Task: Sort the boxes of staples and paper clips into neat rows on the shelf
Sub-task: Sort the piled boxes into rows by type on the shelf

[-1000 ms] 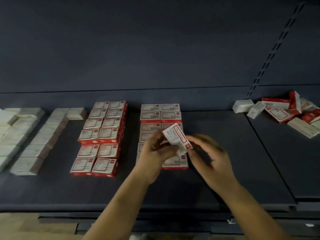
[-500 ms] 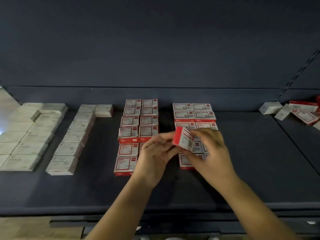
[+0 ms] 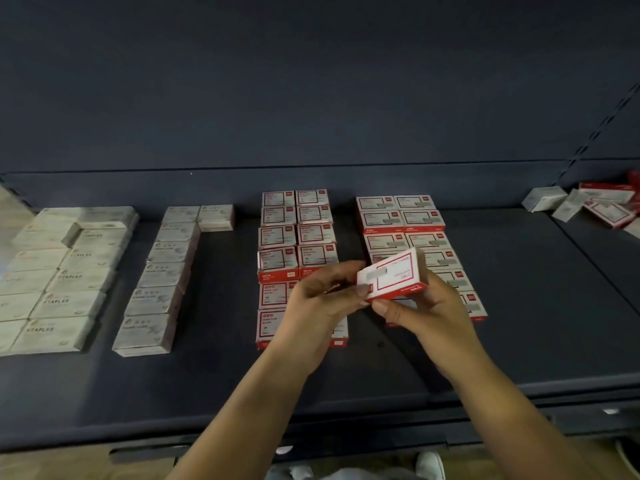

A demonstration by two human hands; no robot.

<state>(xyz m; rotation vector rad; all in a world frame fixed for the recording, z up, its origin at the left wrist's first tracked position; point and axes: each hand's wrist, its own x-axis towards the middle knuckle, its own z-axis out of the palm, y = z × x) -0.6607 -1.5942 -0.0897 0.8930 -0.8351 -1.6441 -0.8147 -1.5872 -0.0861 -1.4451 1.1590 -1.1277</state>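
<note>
Both hands hold one red-and-white box [image 3: 393, 275] above the dark shelf [image 3: 519, 306]. My left hand [image 3: 318, 306] pinches its left end. My right hand [image 3: 429, 310] grips it from below and the right. Under the box lie two double rows of red-and-white boxes, one on the left [image 3: 296, 233] and one on the right [image 3: 401, 220], the near ends of both partly hidden by my hands. Farther left sit pale paper clip boxes [image 3: 162, 271] in a row and pale staples boxes [image 3: 69, 271] in two rows.
A loose heap of unsorted boxes [image 3: 588, 202] lies at the far right of the shelf, by the upright with slots. The shelf's front edge [image 3: 346, 403] runs below my forearms. Bare shelf lies between the right rows and the heap.
The held box has turned from nearly on edge to lying flatter with its label up, and it has shifted a little right. The view has kept panning left, so the unsorted heap sits nearer the right border.
</note>
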